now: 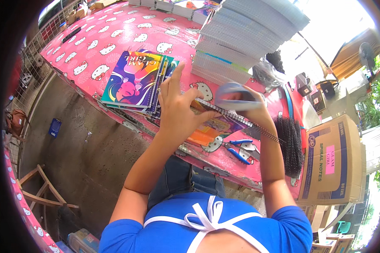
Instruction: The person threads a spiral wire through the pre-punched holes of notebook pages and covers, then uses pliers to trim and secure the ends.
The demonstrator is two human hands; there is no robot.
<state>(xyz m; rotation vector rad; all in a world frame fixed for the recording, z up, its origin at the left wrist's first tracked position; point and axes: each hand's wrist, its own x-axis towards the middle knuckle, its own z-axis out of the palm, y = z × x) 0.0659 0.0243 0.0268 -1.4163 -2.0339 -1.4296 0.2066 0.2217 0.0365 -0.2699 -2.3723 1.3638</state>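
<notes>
I see the notebook (222, 125) over the table's (133, 33) near side, its bound edge pinched by the left hand (177, 103) — the right hand's (256, 113) grip I can't tell. Probably light, bendy, slick-covered — I'd hold the spine, sparing the springy coil (264, 131).

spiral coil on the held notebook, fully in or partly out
Partly out: the spiral coil runs along the notebook, its tail sticking out past one end.

bright daylight, blown-out white at 2 o'clock; floor (93, 137) dimmer at 9. fisheye bends my tablecloth (93, 55) edge, black rim thickest at 10. motion blur on roundish thing (236, 105) by my right hand (259, 114); left hand (179, 107) sharper.
</notes>
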